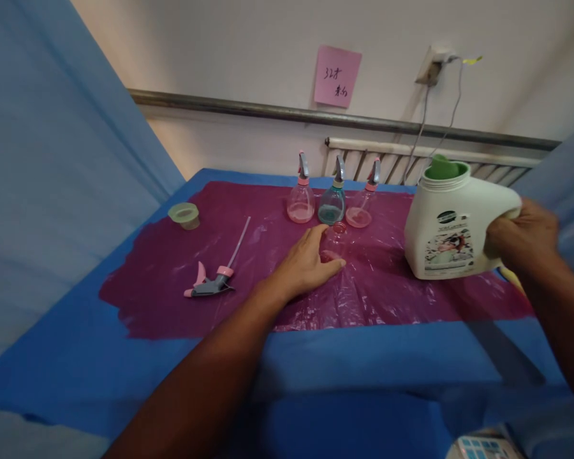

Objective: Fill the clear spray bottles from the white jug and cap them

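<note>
Fingers (316,233) and thumb of the left hand (299,264) make a wide, half-open curve at the centre of the frame, around the left side of a clear, pinkish bottle (335,244). This bottle stands in the crook between forefinger and thumb, its round mouth uncovered; whether the hand actually grips it, I cannot tell.

At the right of the frame, the right hand (526,236) is closed around the handle of a big off-white jug (447,217). A green piece (444,168) sits in the jug's threaded mouth, and its contents are hidden.

Just beyond the clear bottle, three bottles with spray tops stand in a row: a pink one (300,207), a blue-green one (331,208) and another pink one (359,212). Each seems to have liquid low inside.

At the left of the frame are a pale green cup (190,224), its contents too unclear to tell, and, nearer, a loose grey and pink spray head (213,285) with its tube pointing up and right.

On the jug's label (448,245) a dark oval and a colourful picture show, but the lettering is too blurred to read. On the wall at upper centre, a pink note (337,76) bears handwriting starting with "32".
</note>
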`<state>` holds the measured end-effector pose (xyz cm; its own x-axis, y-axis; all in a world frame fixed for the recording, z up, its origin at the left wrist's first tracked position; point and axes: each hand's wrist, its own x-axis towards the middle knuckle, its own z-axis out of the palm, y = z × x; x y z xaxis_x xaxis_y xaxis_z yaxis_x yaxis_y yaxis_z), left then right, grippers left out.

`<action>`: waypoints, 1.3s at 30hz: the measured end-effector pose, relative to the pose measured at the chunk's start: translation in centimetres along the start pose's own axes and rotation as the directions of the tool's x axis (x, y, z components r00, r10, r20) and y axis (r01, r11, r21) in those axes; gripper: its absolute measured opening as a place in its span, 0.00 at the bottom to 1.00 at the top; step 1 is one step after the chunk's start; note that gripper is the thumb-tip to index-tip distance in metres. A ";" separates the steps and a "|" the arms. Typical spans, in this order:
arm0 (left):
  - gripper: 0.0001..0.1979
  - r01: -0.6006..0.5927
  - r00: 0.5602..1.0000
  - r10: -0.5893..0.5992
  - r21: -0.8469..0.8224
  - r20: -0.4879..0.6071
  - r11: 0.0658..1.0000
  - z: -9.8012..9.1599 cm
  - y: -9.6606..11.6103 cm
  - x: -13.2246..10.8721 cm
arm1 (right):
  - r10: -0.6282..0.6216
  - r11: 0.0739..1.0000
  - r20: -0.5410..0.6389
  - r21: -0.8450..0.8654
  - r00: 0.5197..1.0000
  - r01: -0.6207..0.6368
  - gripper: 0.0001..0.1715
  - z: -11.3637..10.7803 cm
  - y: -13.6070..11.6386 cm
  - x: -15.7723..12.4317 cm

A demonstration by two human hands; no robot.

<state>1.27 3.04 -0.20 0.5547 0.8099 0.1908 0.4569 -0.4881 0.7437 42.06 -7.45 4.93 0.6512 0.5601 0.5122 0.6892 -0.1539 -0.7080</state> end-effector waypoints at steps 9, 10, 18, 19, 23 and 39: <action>0.43 -0.008 1.000 0.008 0.004 0.001 1.000 0.1 0.1 0.0 | -0.084 0.917 0.186 -0.371 0.979 0.149 0.17 -0.6 -5.8 1.3; 0.43 -0.011 1.000 0.011 0.006 0.003 1.000 0.2 0.1 0.0 | -0.110 0.892 0.211 -0.410 0.971 0.190 0.17 -0.7 -6.2 1.4; 0.43 -0.018 1.000 0.018 0.008 0.012 1.000 0.2 0.4 -0.1 | -0.198 0.648 0.340 -0.658 0.919 0.383 0.25 -0.8 -9.5 2.1; 0.43 -0.019 1.000 0.019 0.008 0.013 1.000 0.2 0.4 -0.1 | -0.195 0.630 0.350 -0.671 0.916 0.391 0.27 -0.8 -9.9 2.2; 0.42 -0.026 1.000 0.026 0.001 0.017 1.000 0.1 0.5 -0.2 | -0.226 0.566 0.359 -0.708 0.905 0.422 0.26 -0.7 -11.1 2.8; 0.39 -0.057 0.998 0.057 -0.013 0.016 0.998 0.0 0.9 -0.4 | -0.312 0.455 0.417 -0.723 0.853 0.520 0.13 -1.7 -14.4 3.4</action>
<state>1.42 2.31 0.40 0.5910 0.7754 0.2225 0.4157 -0.5291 0.7397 34.88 -4.68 17.74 0.2080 0.8658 0.4551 0.8818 -0.3674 0.2958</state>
